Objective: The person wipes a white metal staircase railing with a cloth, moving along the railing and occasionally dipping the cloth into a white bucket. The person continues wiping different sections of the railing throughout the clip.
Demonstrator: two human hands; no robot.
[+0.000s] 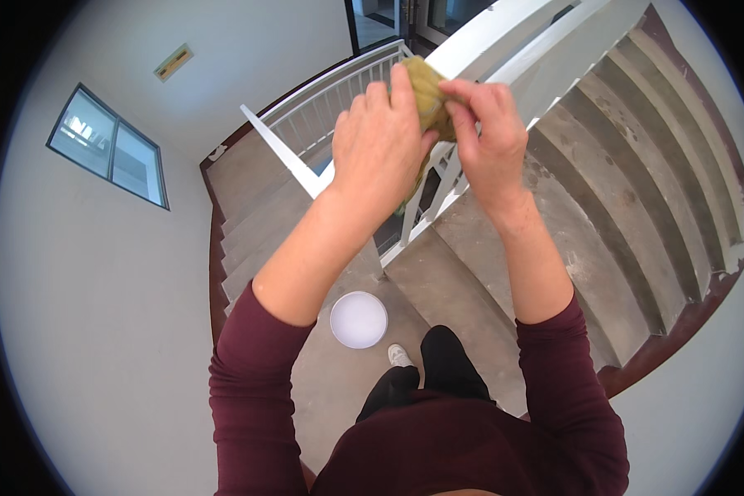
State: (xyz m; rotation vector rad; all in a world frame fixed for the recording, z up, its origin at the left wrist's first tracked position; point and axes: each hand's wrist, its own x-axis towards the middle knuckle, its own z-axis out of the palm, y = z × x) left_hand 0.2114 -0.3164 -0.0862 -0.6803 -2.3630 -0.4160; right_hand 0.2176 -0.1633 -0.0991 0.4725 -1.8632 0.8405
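A yellow-green cloth [426, 93] is bunched up between my two hands, above the white stair railing [471, 53]. My left hand [381, 133] lies over its left side with the fingers curled on it. On the right, my right hand [487, 127] pinches its edge between thumb and fingers. Part of the cloth hangs down behind my left hand, mostly hidden. A round white basin [359, 320] stands on the landing below, left of my shoe [400, 355]; what it holds cannot be told.
Curved concrete steps [620, 155] rise at the right, and more steps [254, 229] lie at the left beyond the railing. A wall with a window [110, 146] stands at the far left. Behind the railing is a dark-framed glass door [377, 22].
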